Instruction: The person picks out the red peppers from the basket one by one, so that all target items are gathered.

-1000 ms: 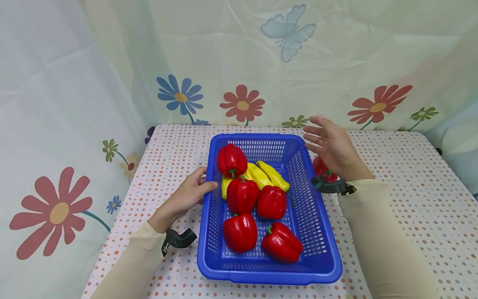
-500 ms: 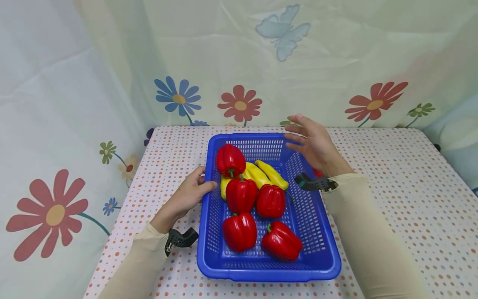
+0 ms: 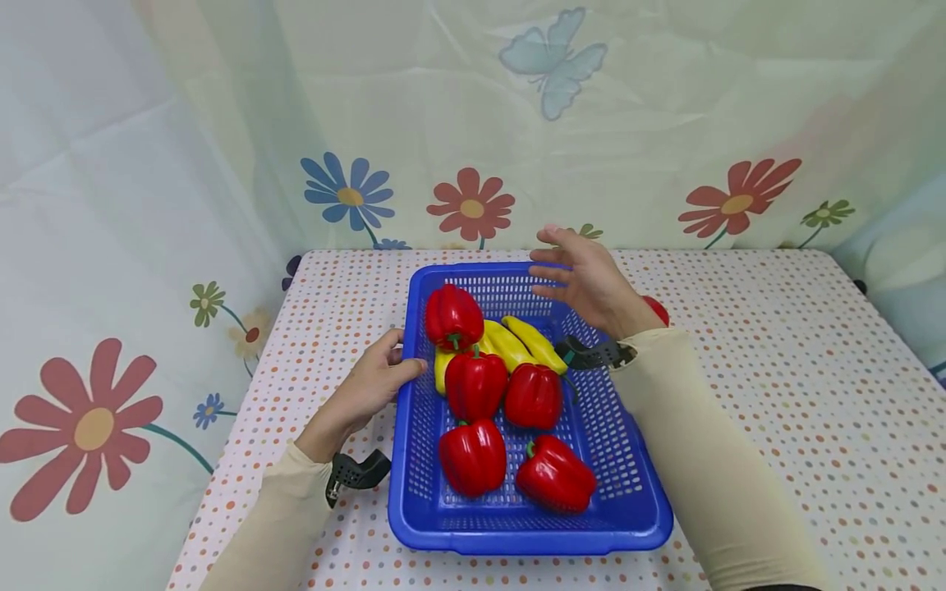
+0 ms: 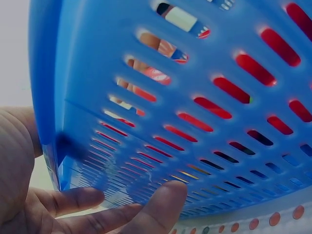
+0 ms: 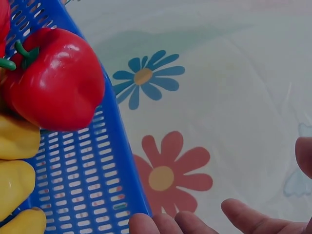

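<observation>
A blue plastic basket [image 3: 532,542] stands on the table with several red bell peppers [image 3: 556,474] in it. Long yellow pods [image 3: 535,345], like peppers, lie among them, partly covered. My left hand [image 3: 367,388] holds the basket's left rim, thumb on top; in the left wrist view its fingers [image 4: 163,207] lie along the outer wall. Over the basket's far right part hangs my right hand [image 3: 587,275], fingers apart and holding nothing. In the right wrist view its fingertips show beside the blue rim [image 5: 127,161], and a red pepper [image 5: 61,80] sits farther off.
Another red pepper [image 3: 656,310] lies outside the basket on the right, mostly hidden behind my right wrist. A dotted cloth [image 3: 798,369] covers the table. Behind it hangs a curtain [image 3: 414,98] printed with flowers and a butterfly.
My right hand has moved left, from beside the basket's right rim to above its far part. The left hand keeps its hold on the rim, and the peppers stay in place.
</observation>
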`<state>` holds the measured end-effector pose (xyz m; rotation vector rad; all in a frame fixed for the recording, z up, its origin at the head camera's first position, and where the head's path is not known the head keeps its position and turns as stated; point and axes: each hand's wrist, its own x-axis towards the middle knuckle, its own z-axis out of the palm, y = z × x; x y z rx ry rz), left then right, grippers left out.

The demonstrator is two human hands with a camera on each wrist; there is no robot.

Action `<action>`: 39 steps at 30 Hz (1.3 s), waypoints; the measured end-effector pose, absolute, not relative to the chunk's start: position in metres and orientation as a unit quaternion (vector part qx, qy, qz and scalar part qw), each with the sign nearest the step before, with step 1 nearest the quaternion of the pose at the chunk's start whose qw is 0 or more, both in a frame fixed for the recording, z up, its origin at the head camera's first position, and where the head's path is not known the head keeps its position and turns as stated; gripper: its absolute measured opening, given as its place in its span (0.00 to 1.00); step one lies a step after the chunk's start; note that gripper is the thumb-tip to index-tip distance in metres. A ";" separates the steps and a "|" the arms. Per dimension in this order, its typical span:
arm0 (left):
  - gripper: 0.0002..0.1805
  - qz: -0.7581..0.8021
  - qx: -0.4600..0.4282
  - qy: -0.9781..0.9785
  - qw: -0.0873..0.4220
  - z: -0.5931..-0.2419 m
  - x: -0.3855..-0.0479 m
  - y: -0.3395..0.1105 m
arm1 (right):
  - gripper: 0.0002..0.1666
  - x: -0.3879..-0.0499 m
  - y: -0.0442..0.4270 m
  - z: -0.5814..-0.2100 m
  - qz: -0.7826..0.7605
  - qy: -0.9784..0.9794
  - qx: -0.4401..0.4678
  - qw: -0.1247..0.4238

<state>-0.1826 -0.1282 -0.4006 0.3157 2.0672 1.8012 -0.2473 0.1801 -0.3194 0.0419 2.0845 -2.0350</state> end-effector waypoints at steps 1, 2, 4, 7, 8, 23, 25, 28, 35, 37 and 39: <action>0.24 0.641 0.113 0.735 0.190 -0.401 -0.183 -0.128 | 0.42 -0.248 0.179 -0.319 -0.691 0.713 0.015 0.117; 0.25 0.642 0.113 0.735 0.189 -0.401 -0.182 -0.128 | 0.42 -0.248 0.177 -0.319 -0.688 0.716 0.015 0.121; 0.25 0.641 0.114 0.735 0.189 -0.401 -0.182 -0.128 | 0.43 -0.250 0.173 -0.318 -0.682 0.720 0.013 0.129; 0.26 0.641 0.112 0.736 0.189 -0.400 -0.182 -0.128 | 0.45 -0.254 0.167 -0.317 -0.677 0.722 0.013 0.144; 0.26 0.640 0.110 0.736 0.189 -0.400 -0.182 -0.128 | 0.44 -0.256 0.165 -0.317 -0.677 0.721 0.013 0.148; 0.26 0.640 0.109 0.737 0.191 -0.399 -0.182 -0.128 | 0.40 -0.267 0.145 -0.322 -0.655 0.728 0.020 0.199; 0.26 0.641 0.109 0.735 0.192 -0.399 -0.182 -0.128 | 0.40 -0.267 0.144 -0.324 -0.649 0.732 0.019 0.205; 0.25 0.643 0.111 0.733 0.192 -0.398 -0.181 -0.127 | 0.38 -0.266 0.143 -0.328 -0.647 0.731 0.012 0.214; 0.25 0.642 0.113 0.735 0.189 -0.400 -0.182 -0.128 | 0.38 -0.264 0.137 -0.335 -0.637 0.732 0.004 0.240; 0.25 0.642 0.113 0.734 0.190 -0.401 -0.182 -0.127 | 0.39 -0.263 0.135 -0.338 -0.627 0.738 0.006 0.247; 0.25 0.644 0.112 0.733 0.191 -0.400 -0.182 -0.127 | 0.39 -0.262 0.133 -0.340 -0.618 0.744 0.008 0.254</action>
